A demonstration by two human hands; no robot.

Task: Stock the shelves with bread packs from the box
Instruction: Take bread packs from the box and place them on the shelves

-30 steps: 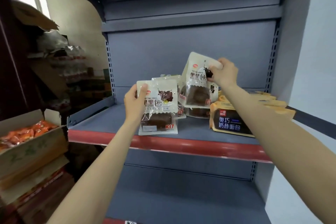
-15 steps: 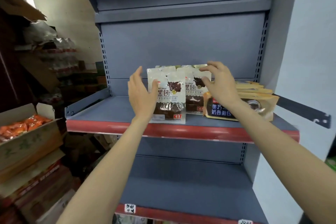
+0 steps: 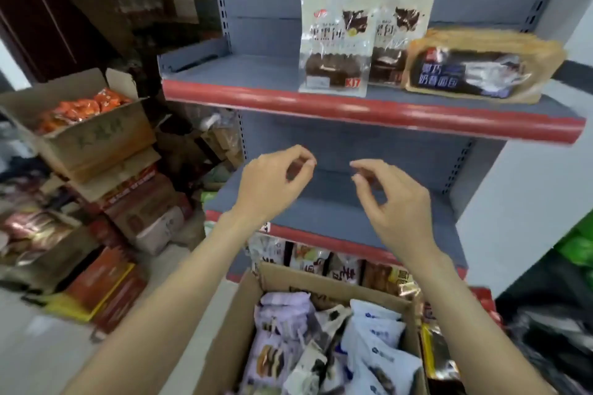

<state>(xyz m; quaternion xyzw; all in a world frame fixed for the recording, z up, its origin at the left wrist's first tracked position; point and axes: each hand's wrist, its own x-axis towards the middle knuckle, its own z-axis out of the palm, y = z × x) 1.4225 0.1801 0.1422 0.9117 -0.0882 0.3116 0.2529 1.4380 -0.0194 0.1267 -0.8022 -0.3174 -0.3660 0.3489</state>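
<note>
Two white packs of dark bread (image 3: 335,42) stand upright on the upper shelf (image 3: 321,104), which has a red front edge. A tan and navy bread pack (image 3: 481,67) lies to their right. Both of my hands hang in the air in front of the middle shelf (image 3: 321,202), well below the packs. My left hand (image 3: 272,183) and my right hand (image 3: 388,199) hold nothing, and their fingers are loosely curled. Under them an open cardboard box (image 3: 279,279) holds several bread packs in purple, white and blue wrappers.
A lower shelf behind the box carries several snack packs (image 3: 321,261). At the left stand stacked cartons, the top one (image 3: 93,138) open with orange packets inside. More boxes lie on the floor (image 3: 106,289). A grey wall (image 3: 513,202) borders the shelving on the right.
Both hands have let go of the white bread packs and dropped from the upper shelf to in front of the middle shelf. The view has tilted down, so the box is in sight.
</note>
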